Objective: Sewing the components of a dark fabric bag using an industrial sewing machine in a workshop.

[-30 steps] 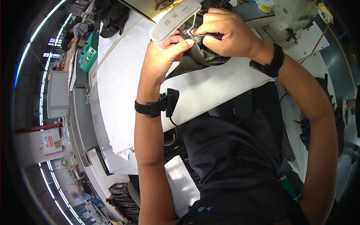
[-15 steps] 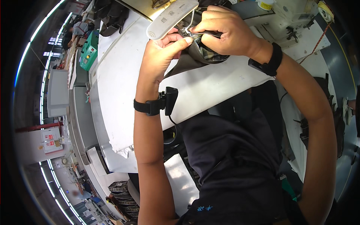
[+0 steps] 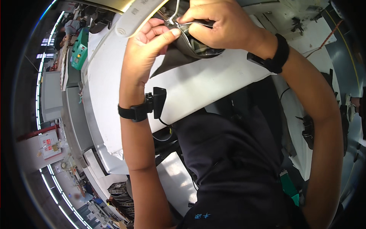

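My left hand [image 3: 146,44] pinches the edge of a dark brown fabric piece [image 3: 171,60] between thumb and fingers, right beside a silver-toothed zipper [image 3: 186,38]. Closed on the dark tape of the zipper is my right hand [image 3: 225,24], thumb and forefinger meeting near the metal presser foot area. Greenish plaid lining [image 3: 201,48] shows inside the fold under the right hand. Over my left fingers reaches the pale grey head of a sewing machine [image 3: 139,17], and a bent metal rod [image 3: 176,11] comes down near my fingertips. The fingertips partly cover the zipper's end.
A white work table [image 3: 190,89] lies under the fabric. At the left stand a green box-shaped machine [image 3: 79,49] and grey cabinets [image 3: 78,114]. Folded plaid cloth [image 3: 121,194] is at lower left, dark bags hang at the right, and a person [image 3: 71,28] sits far off.
Both hands, the fabric and the sewing machine head appear shifted up and left in the picture as the view moves. My grip on the zipper looks much the same.
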Tool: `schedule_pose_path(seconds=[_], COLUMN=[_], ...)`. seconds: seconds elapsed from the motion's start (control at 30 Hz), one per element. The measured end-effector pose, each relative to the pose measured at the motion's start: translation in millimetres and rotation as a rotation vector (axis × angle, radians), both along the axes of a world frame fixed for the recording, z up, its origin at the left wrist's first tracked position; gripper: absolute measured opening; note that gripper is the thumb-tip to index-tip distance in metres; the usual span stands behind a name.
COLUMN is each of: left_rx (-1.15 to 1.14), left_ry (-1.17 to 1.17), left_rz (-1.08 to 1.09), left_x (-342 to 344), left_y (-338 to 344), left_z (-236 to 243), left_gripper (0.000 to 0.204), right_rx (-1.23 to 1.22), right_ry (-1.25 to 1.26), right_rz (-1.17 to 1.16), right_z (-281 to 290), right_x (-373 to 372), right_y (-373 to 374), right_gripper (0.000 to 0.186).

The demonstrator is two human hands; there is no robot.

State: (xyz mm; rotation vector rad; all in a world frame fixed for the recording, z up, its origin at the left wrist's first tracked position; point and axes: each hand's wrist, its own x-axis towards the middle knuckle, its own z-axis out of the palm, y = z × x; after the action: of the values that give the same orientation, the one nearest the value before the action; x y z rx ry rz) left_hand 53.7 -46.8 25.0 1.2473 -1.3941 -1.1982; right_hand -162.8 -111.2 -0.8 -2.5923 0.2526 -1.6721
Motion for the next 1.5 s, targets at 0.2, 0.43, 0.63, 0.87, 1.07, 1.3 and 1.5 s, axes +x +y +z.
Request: schedule_pose_path(seconds=[0.2, 0.43, 0.63, 0.87, 1.07, 1.3, 1.5], left_rx=[0.011, -0.003, 0.051, 0.063, 0.062, 0.051, 0.057], left_ry=[-0.057, -0.011, -0.049, -0.061, -0.064, -0.082, -0.101], left_rz=[0.039, 0.013, -0.069, -0.078, -0.074, -0.057, -0.095], left_x=[1.3, 1.1, 3.8, 6.2, 8.0, 7.9, 8.3], left_y=[0.3, -1.3, 0.4, -2.7, -3.5, -5.7, -5.2], left_z=[-4.5, -1.2, 5.6, 9.3, 7.7, 7.4, 9.6], left_gripper=[0.053, 0.043, 0.041, 0.042, 0.041, 0.041, 0.043], right_rx=[0.091, 0.105, 0.179, 0.208, 0.199, 0.236, 0.230], right_ry=[-0.054, 0.009, 0.034, 0.043, 0.057, 0.035, 0.054], right_rz=[0.033, -0.033, -0.072, -0.080, -0.111, -0.109, -0.103], right_z=[1.6, 5.5, 0.8, 2.1, 1.9, 0.6, 1.7], right_x=[0.3, -0.2, 0.8, 1.9, 2.3, 3.3, 2.6], right_y=[3.3, 6.8, 7.1, 7.8, 7.2, 6.5, 7.6], right_gripper=[0.006, 0.004, 0.016, 0.012, 0.007, 0.009, 0.012])
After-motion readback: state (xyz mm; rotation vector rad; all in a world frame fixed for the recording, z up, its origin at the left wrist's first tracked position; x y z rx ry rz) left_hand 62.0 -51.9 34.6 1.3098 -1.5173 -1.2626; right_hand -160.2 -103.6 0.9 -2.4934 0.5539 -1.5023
